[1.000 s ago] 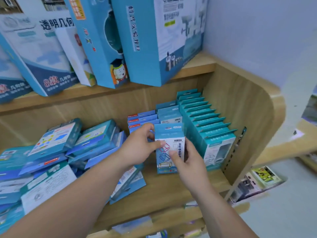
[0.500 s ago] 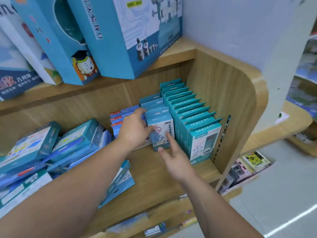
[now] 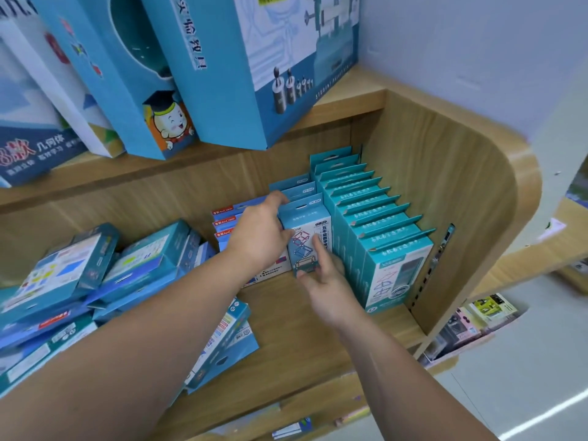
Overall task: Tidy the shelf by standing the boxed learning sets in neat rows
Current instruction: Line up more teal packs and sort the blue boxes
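Observation:
A small teal boxed learning set [image 3: 305,227] with a cube drawing stands upright at the front of a short middle row on the wooden shelf [image 3: 292,316]. My left hand [image 3: 259,233] grips its left side and top edge. My right hand [image 3: 327,281] presses straight fingers against its front face. To the right stands a neat row of several teal boxes [image 3: 381,249] against the shelf's side wall. Behind my left hand stand blue boxes with red labels [image 3: 224,222].
A jumbled heap of flat blue boxes [image 3: 95,281] fills the shelf's left part, and loose boxes [image 3: 222,345] lie near the front edge. Large tall boxes [image 3: 254,58] lean on the upper shelf. The curved wooden side panel [image 3: 461,202] closes the right end.
The teal box has been carried back from the shelf's front and set upright in the middle row. My right hand has flattened against its front, and the view has drawn closer.

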Motion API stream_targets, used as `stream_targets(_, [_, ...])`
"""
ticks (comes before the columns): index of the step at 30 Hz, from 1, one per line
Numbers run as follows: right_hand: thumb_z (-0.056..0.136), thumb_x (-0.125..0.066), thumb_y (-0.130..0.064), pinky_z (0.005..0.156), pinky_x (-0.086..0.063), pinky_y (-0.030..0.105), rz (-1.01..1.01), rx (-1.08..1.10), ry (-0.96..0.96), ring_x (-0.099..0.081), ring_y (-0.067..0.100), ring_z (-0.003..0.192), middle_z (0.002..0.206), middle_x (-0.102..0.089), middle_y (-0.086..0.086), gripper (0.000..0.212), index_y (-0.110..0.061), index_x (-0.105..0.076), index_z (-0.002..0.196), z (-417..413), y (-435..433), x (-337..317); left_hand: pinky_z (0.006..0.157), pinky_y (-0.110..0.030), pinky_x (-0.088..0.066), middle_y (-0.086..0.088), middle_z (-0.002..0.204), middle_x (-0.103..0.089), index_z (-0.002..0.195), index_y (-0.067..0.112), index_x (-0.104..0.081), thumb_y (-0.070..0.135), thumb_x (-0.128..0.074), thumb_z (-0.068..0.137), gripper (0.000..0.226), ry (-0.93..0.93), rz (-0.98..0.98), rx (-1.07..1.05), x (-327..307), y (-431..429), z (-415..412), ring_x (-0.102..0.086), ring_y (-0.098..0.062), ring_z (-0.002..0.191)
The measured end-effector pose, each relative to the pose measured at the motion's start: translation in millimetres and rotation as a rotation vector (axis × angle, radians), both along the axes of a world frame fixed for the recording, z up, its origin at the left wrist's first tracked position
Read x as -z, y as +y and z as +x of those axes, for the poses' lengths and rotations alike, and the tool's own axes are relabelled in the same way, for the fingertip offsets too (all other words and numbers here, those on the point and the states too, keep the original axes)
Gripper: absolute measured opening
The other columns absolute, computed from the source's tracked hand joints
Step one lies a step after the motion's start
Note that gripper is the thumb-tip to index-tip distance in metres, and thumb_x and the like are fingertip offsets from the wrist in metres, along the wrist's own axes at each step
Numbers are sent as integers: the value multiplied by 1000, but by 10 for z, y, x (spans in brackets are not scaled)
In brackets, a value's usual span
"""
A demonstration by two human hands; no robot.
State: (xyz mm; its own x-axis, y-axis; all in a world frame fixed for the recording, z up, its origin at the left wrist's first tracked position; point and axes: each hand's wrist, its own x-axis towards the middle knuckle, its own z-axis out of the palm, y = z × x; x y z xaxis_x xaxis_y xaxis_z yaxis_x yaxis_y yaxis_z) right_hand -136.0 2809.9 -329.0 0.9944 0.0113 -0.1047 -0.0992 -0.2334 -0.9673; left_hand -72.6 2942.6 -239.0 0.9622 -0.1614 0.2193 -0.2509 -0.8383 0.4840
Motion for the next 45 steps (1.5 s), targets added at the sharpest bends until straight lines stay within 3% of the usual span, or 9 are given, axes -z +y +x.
stream_targets(6, [80,-59,-52,113,-40,46,46,15,-6,-46,11,136,154,-36,-12,70,-65,-25,139,-48,-38,-25,65,-29,-48,3,82,-71,134,25,-46,19,-76,84,59,-18,-18,14,-98,42,-251,-64,-11,70])
stream_targets(10, [96,-63,-28,100,-48,35,15,1,-93,-60,-1,108,127,-60,-12,39,-39,-53,132,-150,9,-157,67,-28,-46,11,86,-67,120,29,-58,18,-70,87,37,-7,-36,25,-174,264,-661,-51,2,59])
stream_targets(16, [92,-68,-21,77,-46,11,23,-145,-245,-63,-3,89,99,-70,-11,13,-28,-70,103,-305,372,-491,61,-13,-42,18,86,-68,97,31,-69,10,-72,86,24,-81,-186,-201,-352,1076,-1411,-60,-11,69])
stream_targets(20, [88,-67,-40,86,-46,22,-157,-276,-432,-59,0,100,100,-65,-19,16,-31,-70,100,-409,670,-508,55,-11,-41,27,84,-65,90,32,-68,10,-74,84,24,-125,-195,-423,-312,1646,-1904,-57,-2,59])
stream_targets(24, [76,-64,-61,90,-48,36,-337,-384,-595,-54,13,106,105,-61,-17,42,-30,-74,101,-490,907,-355,76,-25,-49,21,91,-67,92,38,-68,34,-78,81,15,-127,-73,-548,-103,2024,-2323,-58,0,87])
stream_targets(27, [62,-65,-76,99,-45,45,-452,-428,-572,-47,14,118,117,-58,-16,60,-33,-76,102,-546,1006,-216,95,-29,-43,11,110,-67,102,28,-73,59,-66,72,43,-71,67,-489,47,2114,-2474,-57,-6,106])
stream_targets(30, [54,-64,-83,104,-41,49,-508,-435,-529,-43,15,126,125,-56,-16,67,-37,-73,102,-604,1078,-153,99,-39,-46,7,124,-63,110,31,-71,72,-67,62,64,46,199,-474,231,2167,-2515,-57,-17,114])
stream_targets(37, [61,-56,-84,107,-31,43,-659,-377,-535,-37,12,127,125,-55,-17,63,-38,-69,103,-672,1171,-153,91,-45,-50,6,127,-64,111,32,-71,49,-71,67,48,-18,246,-430,356,2284,-2526,-59,-25,112])
stream_targets(45, [78,-58,-63,99,-41,48,-568,-256,-648,-52,18,115,105,-66,-15,41,-29,-73,96,-771,1364,-234,84,-41,-58,3,107,-73,87,19,-78,25,-76,68,21,-174,100,-287,327,2460,-2677,-65,-16,103])
